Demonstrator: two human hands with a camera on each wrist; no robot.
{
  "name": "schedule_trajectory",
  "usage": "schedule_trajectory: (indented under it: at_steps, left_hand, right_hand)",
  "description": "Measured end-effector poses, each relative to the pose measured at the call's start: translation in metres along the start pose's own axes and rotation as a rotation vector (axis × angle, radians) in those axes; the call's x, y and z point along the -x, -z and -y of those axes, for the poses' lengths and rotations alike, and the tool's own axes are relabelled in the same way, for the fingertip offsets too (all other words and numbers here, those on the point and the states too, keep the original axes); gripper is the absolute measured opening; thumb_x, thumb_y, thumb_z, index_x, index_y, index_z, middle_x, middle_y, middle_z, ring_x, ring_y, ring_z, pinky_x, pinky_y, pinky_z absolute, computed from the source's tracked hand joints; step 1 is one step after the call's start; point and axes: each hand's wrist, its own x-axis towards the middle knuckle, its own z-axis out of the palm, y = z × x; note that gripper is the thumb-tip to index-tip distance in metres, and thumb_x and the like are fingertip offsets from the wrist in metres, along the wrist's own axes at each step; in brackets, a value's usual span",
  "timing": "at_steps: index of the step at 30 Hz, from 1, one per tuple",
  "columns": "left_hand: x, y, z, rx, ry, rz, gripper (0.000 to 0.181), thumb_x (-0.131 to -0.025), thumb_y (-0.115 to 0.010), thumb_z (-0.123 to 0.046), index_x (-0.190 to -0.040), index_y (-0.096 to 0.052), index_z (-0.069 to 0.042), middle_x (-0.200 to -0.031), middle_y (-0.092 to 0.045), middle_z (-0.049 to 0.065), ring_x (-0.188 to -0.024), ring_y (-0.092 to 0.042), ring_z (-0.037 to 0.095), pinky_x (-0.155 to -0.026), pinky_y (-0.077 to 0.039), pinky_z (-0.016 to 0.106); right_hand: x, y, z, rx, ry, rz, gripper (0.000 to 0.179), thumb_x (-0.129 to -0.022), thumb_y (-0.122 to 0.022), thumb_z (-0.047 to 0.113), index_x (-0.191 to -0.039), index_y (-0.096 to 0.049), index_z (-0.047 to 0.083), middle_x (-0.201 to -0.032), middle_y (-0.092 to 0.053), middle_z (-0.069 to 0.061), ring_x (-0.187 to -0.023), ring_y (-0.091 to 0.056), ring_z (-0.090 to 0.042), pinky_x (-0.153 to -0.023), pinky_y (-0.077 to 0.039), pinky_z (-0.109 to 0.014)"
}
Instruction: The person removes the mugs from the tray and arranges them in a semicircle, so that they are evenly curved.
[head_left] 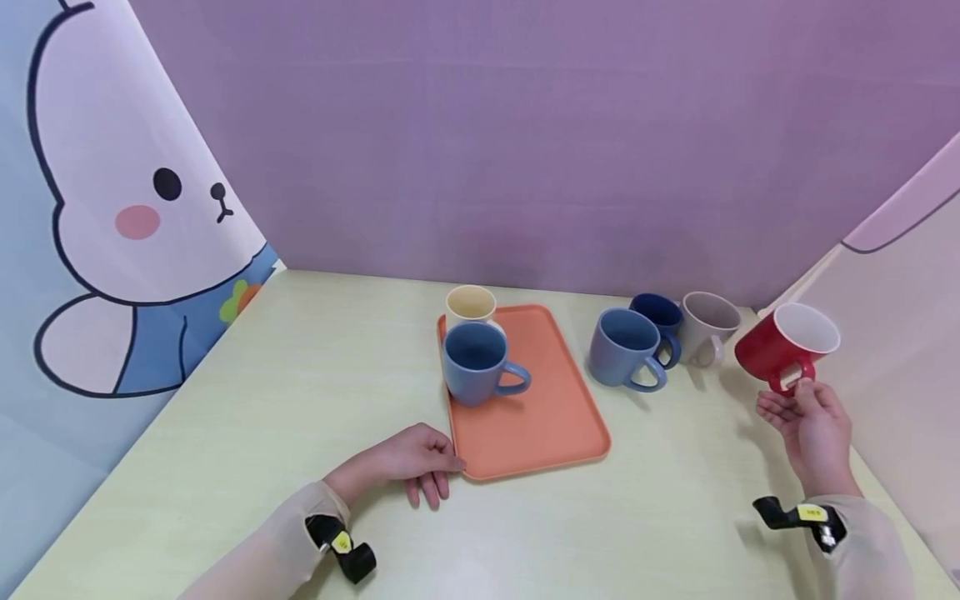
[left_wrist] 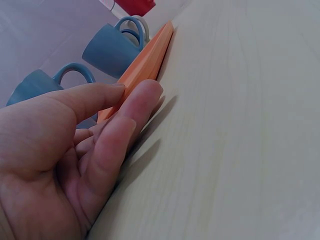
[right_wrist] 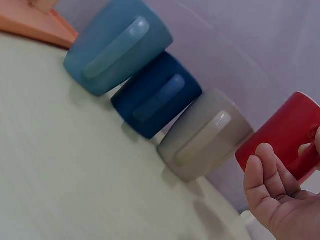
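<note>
My right hand (head_left: pixel 817 433) pinches the handle of a red mug (head_left: pixel 767 343) with a white inside. The mug is tilted and looks raised off the table, right of the grey mug. At the near left corner of an orange tray (head_left: pixel 540 425), my left hand (head_left: pixel 412 458) pinches the rim between thumb and a finger; the left wrist view shows the thumb (left_wrist: pixel 95 97) on top. On the tray's left side stand a blue mug (head_left: pixel 472 371), its handle to the right, and a cream mug (head_left: pixel 470 304) behind it, partly hidden.
Right of the tray, a light blue mug (head_left: pixel 618 350), a dark blue mug (right_wrist: pixel 157 95) and a grey mug (right_wrist: pixel 205 135) stand in a close row. A purple backdrop (head_left: pixel 510 150) rises behind the pale table (head_left: pixel 337 350). Printed panels flank both sides.
</note>
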Motion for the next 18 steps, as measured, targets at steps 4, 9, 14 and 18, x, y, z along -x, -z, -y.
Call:
schedule_trajectory:
  at_steps: [4,9,14,18]
  left_hand:
    - [0.0,0.0,0.0,-0.002,0.001,0.003,0.029,-0.097,-0.065,-0.025,-0.078,-0.059,-0.004,-0.069,-0.07,0.011,-0.055,-0.07,0.02,-0.039,-0.052,0.026]
    - [0.0,0.001,0.0,0.001,-0.002,-0.001,0.029,-0.097,-0.065,-0.025,-0.078,-0.06,-0.004,-0.068,-0.07,0.012,-0.054,-0.07,0.02,-0.039,-0.051,0.026]
    - [0.0,0.0,0.0,0.001,-0.003,0.0,0.03,-0.097,-0.065,-0.026,-0.078,-0.06,-0.003,-0.068,-0.07,0.012,-0.055,-0.07,0.02,-0.039,-0.051,0.026]
    - [-0.001,0.0,0.0,0.004,0.003,-0.001,0.03,-0.096,-0.066,-0.027,-0.078,-0.06,-0.003,-0.068,-0.07,0.012,-0.055,-0.07,0.021,-0.039,-0.051,0.026]
  right_hand:
    - [-0.002,0.006,-0.005,0.023,-0.023,-0.004,0.014,-0.104,-0.046,0.009,-0.095,-0.05,-0.001,-0.082,-0.069,-0.022,-0.076,-0.073,-0.032,-0.068,-0.062,-0.04]
    - [-0.001,0.011,-0.008,0.106,-0.079,-0.028,0.014,-0.104,-0.049,0.014,-0.1,-0.05,0.001,-0.084,-0.07,-0.018,-0.076,-0.073,-0.028,-0.069,-0.062,-0.036]
    - [0.002,0.013,-0.009,0.161,-0.18,-0.07,0.013,-0.103,-0.052,0.019,-0.105,-0.052,0.006,-0.088,-0.068,-0.014,-0.081,-0.073,-0.025,-0.072,-0.061,-0.035]
    - [0.004,0.015,-0.012,0.169,-0.203,-0.065,0.011,-0.104,-0.051,0.018,-0.105,-0.053,0.007,-0.089,-0.068,-0.013,-0.082,-0.073,-0.025,-0.073,-0.061,-0.036]
